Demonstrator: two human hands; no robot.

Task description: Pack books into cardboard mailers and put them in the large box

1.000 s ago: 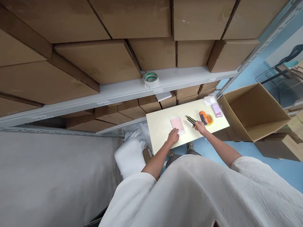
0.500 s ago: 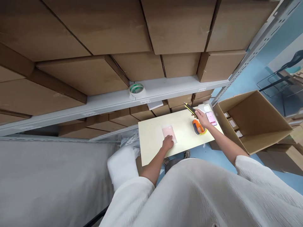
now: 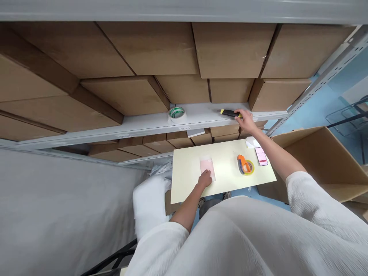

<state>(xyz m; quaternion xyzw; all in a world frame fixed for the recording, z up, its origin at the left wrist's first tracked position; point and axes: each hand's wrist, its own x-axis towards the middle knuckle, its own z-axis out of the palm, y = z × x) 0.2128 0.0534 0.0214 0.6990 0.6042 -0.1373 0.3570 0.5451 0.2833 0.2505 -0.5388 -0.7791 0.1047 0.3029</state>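
Note:
In the head view, my right hand [image 3: 246, 122] is closed around the rear end of a black and yellow utility knife [image 3: 229, 113] at the edge of the grey shelf. The knife points left; whether it touches the shelf I cannot tell. My left hand [image 3: 205, 179] rests with curled fingers on the lower edge of a flat pink packet in clear wrap [image 3: 206, 165], which lies on the pale tabletop [image 3: 186, 188]. Right of the packet is an orange tape dispenser [image 3: 243, 164] with a yellow-edged roll. A lit phone [image 3: 261, 156] lies beside it.
Cardboard boxes [image 3: 227, 50] fill the shelves ahead. A roll of tape [image 3: 176, 113] with a green core sits on the shelf edge [image 3: 201, 111]. To the right stands a large open carton [image 3: 324, 153]. White wrapping material [image 3: 149, 203] hangs at the table's left.
My right hand has carried the utility knife up and away from above the table to the shelf edge. My left hand stays at the pink packet. The view has shifted.

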